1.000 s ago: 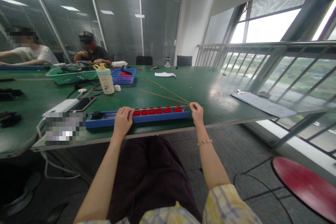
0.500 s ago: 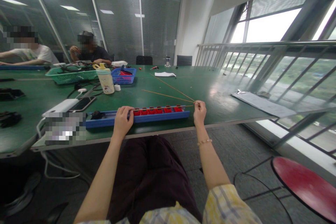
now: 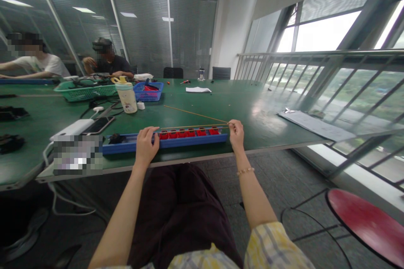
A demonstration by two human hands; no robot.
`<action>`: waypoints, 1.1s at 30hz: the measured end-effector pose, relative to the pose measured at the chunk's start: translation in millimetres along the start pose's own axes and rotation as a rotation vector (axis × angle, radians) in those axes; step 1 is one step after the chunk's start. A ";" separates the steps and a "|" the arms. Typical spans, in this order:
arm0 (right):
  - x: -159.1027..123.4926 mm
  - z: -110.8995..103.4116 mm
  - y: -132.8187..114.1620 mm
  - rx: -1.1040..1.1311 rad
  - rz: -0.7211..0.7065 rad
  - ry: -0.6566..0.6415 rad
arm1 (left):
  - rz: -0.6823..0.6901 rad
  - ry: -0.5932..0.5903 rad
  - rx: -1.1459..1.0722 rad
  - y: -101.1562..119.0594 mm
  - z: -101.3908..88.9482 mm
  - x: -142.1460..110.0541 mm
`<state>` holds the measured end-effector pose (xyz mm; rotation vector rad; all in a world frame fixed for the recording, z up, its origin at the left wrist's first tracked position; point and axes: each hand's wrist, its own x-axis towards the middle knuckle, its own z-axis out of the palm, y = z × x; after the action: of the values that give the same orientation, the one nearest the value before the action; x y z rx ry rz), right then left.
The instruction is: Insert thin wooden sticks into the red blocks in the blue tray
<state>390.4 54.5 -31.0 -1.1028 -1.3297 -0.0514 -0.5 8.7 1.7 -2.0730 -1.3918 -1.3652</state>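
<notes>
Thin tan rods [image 3: 195,126], pinched in right hand [image 3: 236,132], over red pieces [image 3: 191,133] (blue tray [image 3: 189,141]), left hand [image 3: 146,145] loosely curled beside them

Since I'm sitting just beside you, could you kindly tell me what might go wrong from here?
The thin rods are pinched only near their ends by the right hand, so they might flex or slip onto the red blocks. The blue tray sits close to the table's edge, so the left hand on it could perhaps tip it.
</notes>
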 end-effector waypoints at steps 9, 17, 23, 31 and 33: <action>0.6 0.8 4.1 0.016 -0.029 -0.039 | 0.046 -0.043 -0.019 1.2 -0.7 0.1; 0.7 1.3 6.0 0.021 0.008 -0.035 | 0.048 -0.054 -0.015 1.9 -0.7 0.0; 0.3 2.2 6.1 0.022 0.007 -0.041 | 0.033 -0.064 -0.011 0.6 0.1 -0.6; 0.8 1.7 3.6 0.000 0.018 -0.060 | 0.027 -0.089 -0.023 2.4 -1.3 0.1; 1.1 1.8 3.6 0.015 0.030 -0.064 | 0.033 -0.097 -0.024 2.5 -1.7 0.2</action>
<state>391.6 58.1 -32.6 -1.1196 -1.3683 0.0166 0.7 6.5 3.3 -2.1950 -1.3793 -1.2902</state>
